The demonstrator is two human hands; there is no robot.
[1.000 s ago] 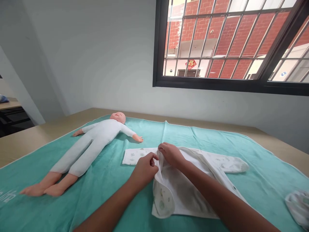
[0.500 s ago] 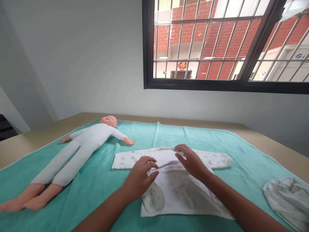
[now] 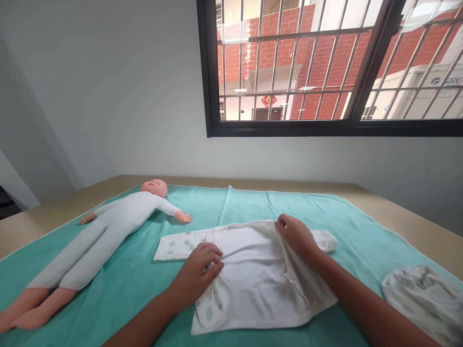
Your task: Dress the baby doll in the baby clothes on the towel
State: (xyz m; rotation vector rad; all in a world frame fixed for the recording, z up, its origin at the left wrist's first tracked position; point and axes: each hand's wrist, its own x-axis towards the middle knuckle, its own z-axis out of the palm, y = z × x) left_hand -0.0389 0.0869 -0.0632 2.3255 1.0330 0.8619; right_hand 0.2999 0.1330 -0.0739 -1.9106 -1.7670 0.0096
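Observation:
A white baby garment [image 3: 253, 279] with small printed motifs lies spread on a teal towel [image 3: 144, 270]. My left hand [image 3: 197, 272] presses on its left side, fingers flat and together on the cloth. At the garment's upper right, my right hand [image 3: 298, 236] pinches the folded top edge. A baby doll [image 3: 108, 226] in a white bodysuit lies on its back to the left, arms out, apart from both hands.
A second crumpled printed white cloth [image 3: 419, 299] lies at the towel's right edge. The towel covers a tan table [image 3: 398, 207] set against a grey wall. Above it is a barred window [image 3: 325, 67] with a black frame.
My right hand has drawn the garment's front panel across to the right, so it lies flatter and wider. My left hand has slid a little lower on the left side.

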